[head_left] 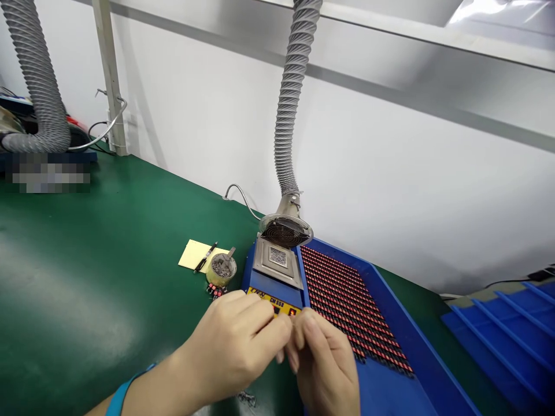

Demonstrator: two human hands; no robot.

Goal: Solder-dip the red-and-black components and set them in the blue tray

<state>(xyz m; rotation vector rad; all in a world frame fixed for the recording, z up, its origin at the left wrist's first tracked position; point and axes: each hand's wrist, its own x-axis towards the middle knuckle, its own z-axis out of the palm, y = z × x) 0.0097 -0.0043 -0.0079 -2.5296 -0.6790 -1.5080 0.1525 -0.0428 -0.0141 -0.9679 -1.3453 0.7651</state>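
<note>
My left hand (pixel 234 346) and my right hand (pixel 323 364) meet low in the middle, fingers curled and pinched together around something too small to make out. They hover just in front of a blue solder pot (pixel 277 271) with a yellow control panel and a square metal well. To its right a blue tray (pixel 390 323) holds rows of small red and black parts (pixel 347 294). A blue band shows on my left wrist.
A grey ribbed fume hose (pixel 290 104) ends in a round intake over the pot. A small cup of metal bits (pixel 221 269), a yellow note with a pen (pixel 197 255) and loose parts lie on the green mat. Blue bins (pixel 511 335) sit at right; a second hose is far left.
</note>
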